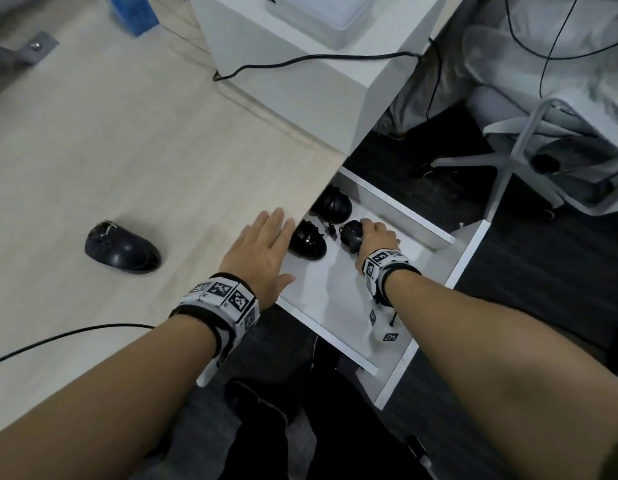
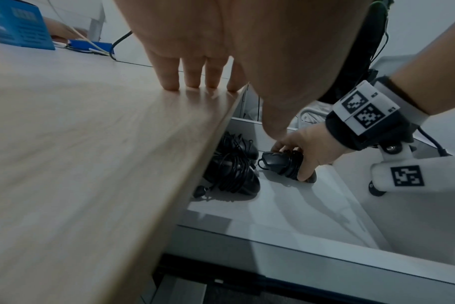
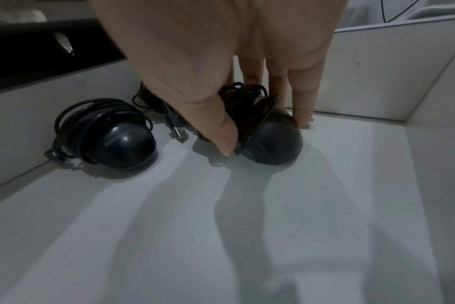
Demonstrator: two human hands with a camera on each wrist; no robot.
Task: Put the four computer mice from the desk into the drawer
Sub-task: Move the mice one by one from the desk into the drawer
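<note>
My right hand (image 1: pixel 373 237) reaches into the open white drawer (image 1: pixel 397 216) and grips a black cable-wrapped mouse (image 1: pixel 350 234) that sits on the drawer floor; thumb and fingers pinch its sides (image 3: pixel 270 142). Two more black wired mice lie in the drawer, one (image 1: pixel 307 241) beside it and one (image 1: pixel 335 202) further back under the desk edge. A fourth black mouse (image 1: pixel 122 249) lies on the wooden desk (image 1: pixel 127 150) to the left. My left hand (image 1: pixel 262 251) rests flat with straight fingers on the desk edge, fingertips (image 2: pixel 192 83) touching the wood.
A white box (image 1: pixel 293 64) with a black cable stands at the desk's far end. A blue box (image 2: pixel 18 26) sits further back. A white chair base (image 1: pixel 518 161) stands on dark floor right of the drawer. Another black cable (image 1: pixel 58 337) crosses the desk's near edge.
</note>
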